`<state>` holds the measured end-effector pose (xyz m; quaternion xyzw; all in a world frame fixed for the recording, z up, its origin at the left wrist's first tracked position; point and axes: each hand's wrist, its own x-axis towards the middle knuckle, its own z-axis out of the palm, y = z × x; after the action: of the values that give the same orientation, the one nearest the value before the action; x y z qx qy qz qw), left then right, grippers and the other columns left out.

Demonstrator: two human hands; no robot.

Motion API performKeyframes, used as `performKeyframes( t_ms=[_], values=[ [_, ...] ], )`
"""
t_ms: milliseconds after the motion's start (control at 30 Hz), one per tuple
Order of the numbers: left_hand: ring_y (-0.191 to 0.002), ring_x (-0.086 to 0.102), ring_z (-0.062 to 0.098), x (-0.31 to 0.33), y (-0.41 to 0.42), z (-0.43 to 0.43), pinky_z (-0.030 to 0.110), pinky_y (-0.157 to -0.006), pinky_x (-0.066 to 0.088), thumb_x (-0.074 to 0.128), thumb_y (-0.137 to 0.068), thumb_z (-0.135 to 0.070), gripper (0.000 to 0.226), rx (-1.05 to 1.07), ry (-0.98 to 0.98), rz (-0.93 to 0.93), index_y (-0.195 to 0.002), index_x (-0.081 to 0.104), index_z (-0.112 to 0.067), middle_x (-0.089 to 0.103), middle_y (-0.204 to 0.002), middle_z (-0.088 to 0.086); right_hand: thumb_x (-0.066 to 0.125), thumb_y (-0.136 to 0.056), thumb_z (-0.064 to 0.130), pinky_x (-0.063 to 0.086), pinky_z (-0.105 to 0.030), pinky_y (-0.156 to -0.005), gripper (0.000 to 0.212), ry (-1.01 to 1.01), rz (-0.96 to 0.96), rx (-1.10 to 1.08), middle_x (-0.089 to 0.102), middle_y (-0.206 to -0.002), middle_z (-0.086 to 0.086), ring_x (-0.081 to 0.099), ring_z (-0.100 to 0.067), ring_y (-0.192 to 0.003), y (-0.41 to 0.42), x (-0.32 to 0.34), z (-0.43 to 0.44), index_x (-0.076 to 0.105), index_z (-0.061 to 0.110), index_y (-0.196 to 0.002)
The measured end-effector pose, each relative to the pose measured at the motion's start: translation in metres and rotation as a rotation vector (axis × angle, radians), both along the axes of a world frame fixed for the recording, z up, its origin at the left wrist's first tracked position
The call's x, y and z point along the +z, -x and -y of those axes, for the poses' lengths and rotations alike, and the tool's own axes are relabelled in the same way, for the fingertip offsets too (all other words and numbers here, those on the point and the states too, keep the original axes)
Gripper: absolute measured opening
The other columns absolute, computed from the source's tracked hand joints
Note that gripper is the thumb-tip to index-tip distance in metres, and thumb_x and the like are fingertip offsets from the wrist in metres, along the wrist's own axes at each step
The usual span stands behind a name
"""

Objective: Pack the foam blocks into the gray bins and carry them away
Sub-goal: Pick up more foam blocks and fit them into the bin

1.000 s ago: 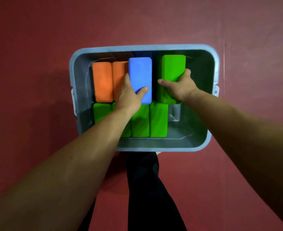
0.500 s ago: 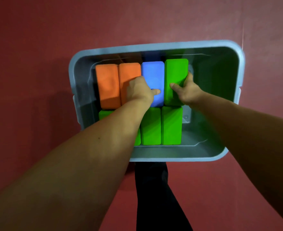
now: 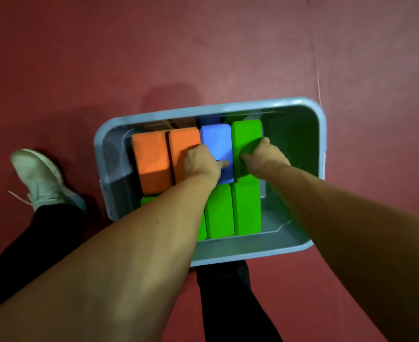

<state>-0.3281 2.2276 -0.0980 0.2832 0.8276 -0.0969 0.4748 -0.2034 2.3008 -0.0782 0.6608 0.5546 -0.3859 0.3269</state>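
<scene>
foam blocks fill most of the gray bin (image 3: pixel 295 144), which sits on the red floor (image 3: pixel 203 45). along the bin's far wall runs a row of four on edge, pressed side to side: the first orange block (image 3: pixel 150 159) by the left wall, the second orange block (image 3: pixel 182 144), the blue block (image 3: pixel 216 141) and the far green block (image 3: pixel 246 134). the near green blocks (image 3: pixel 233 208) form a second row against the near wall, partly hidden under the left forearm. the strip of bin floor along the right wall holds no block.

the left hand (image 3: pixel 201 161) clasps the blue block: its thumb lies on the block's top, and its curled fingers go down at the seam with the second orange block, fingertips hidden. the right hand (image 3: pixel 265 154) grasps the far green block, thumb across its near end and fingers wrapped over its right side.

a white shoe (image 3: pixel 40 176) stands on the floor left of the bin, and a black trouser leg (image 3: pixel 228 304) shows below the bin's near edge.
</scene>
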Motion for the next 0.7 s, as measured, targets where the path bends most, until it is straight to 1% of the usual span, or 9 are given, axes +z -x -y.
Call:
performKeyframes(
  t_ms=[33,100,167,200,267,333,433,633,700],
  values=[
    [-0.100,0.067,0.033,0.003,0.005,-0.003,0.035,-0.073,0.048,0.080,-0.075,-0.051,0.059,0.010,0.022,0.085,-0.110,0.066,-0.005,0.069,-0.110,0.018,0.057,-0.094,0.036,0.044,-0.040,-0.101,0.059,0.001,0.038,0.017,0.054,-0.140,-0.018,0.054,-0.033,-0.128,0.006,0.008,-0.001,0.042,0.004,-0.140],
    [-0.073,0.070,0.025,0.013,0.022,-0.010,0.031,-0.062,0.053,0.077,-0.084,-0.039,0.038,0.159,0.098,0.420,-0.097,0.067,-0.005,0.069,-0.085,0.015,0.057,-0.092,0.034,0.048,-0.037,-0.096,0.048,-0.036,0.053,0.043,0.060,-0.133,-0.019,0.059,-0.033,-0.121,0.023,0.030,-0.009,0.057,0.003,-0.128],
    [-0.059,0.064,0.017,0.036,0.072,-0.015,0.025,-0.053,0.057,0.068,-0.093,-0.021,0.014,0.316,0.159,0.733,-0.090,0.060,-0.010,0.063,-0.075,0.011,0.056,-0.091,0.033,0.050,-0.036,-0.086,0.032,-0.144,-0.015,0.071,0.067,-0.117,-0.022,0.064,-0.036,-0.109,0.063,0.052,-0.012,0.067,0.005,-0.105],
    [-0.057,0.065,0.016,0.047,0.100,-0.018,0.022,-0.050,0.055,0.064,-0.096,-0.018,0.007,0.335,0.136,0.790,-0.092,0.059,-0.013,0.064,-0.075,0.010,0.056,-0.091,0.031,0.049,-0.036,-0.079,0.025,-0.205,-0.101,0.068,0.069,-0.106,-0.024,0.065,-0.038,-0.101,0.085,0.060,-0.011,0.066,0.008,-0.088],
    [-0.057,0.065,0.015,0.061,0.181,-0.018,0.020,-0.048,0.051,0.060,-0.098,-0.017,0.002,0.406,0.038,0.766,-0.100,0.059,-0.016,0.067,-0.077,0.009,0.056,-0.088,0.026,0.051,-0.038,-0.070,0.023,-0.237,-0.327,-0.044,0.071,-0.085,-0.022,0.067,-0.037,-0.082,0.152,0.071,-0.006,0.059,0.012,-0.070],
    [-0.058,0.065,0.016,0.064,0.287,-0.013,0.021,-0.049,0.051,0.057,-0.100,-0.017,0.006,0.548,-0.060,0.655,-0.105,0.058,-0.015,0.066,-0.078,0.008,0.058,-0.090,0.021,0.056,-0.037,-0.059,0.021,-0.125,-0.535,-0.317,0.070,-0.076,-0.018,0.064,-0.028,-0.062,0.247,0.077,-0.003,0.063,0.010,-0.073],
    [-0.066,0.064,0.018,0.063,0.419,0.006,0.026,-0.058,0.053,0.052,-0.101,-0.018,0.008,0.723,-0.114,0.463,-0.108,0.057,-0.015,0.063,-0.084,0.007,0.052,-0.097,0.011,0.044,-0.020,-0.043,0.019,0.104,-0.688,-0.588,0.063,-0.077,-0.014,0.054,-0.020,-0.052,0.365,0.077,0.002,0.062,0.008,-0.081],
    [-0.075,0.062,0.017,0.048,0.663,0.080,0.034,-0.073,0.055,0.048,-0.102,-0.030,0.019,1.045,-0.149,0.193,-0.092,0.060,-0.018,0.061,-0.085,0.001,0.049,-0.099,0.013,0.050,-0.022,-0.046,0.012,0.321,-0.801,-0.599,0.062,-0.069,-0.005,0.057,-0.018,-0.051,0.595,0.034,0.029,0.060,0.009,-0.097],
    [-0.071,0.058,0.017,0.036,0.726,0.105,0.034,-0.069,0.053,0.050,-0.101,-0.037,0.023,1.134,-0.140,0.108,-0.093,0.062,-0.018,0.059,-0.083,0.001,0.050,-0.099,0.013,0.050,-0.023,-0.047,0.012,0.354,-0.810,-0.565,0.062,-0.069,-0.005,0.057,-0.017,-0.050,0.654,0.019,0.041,0.060,0.011,-0.093]
  ],
)
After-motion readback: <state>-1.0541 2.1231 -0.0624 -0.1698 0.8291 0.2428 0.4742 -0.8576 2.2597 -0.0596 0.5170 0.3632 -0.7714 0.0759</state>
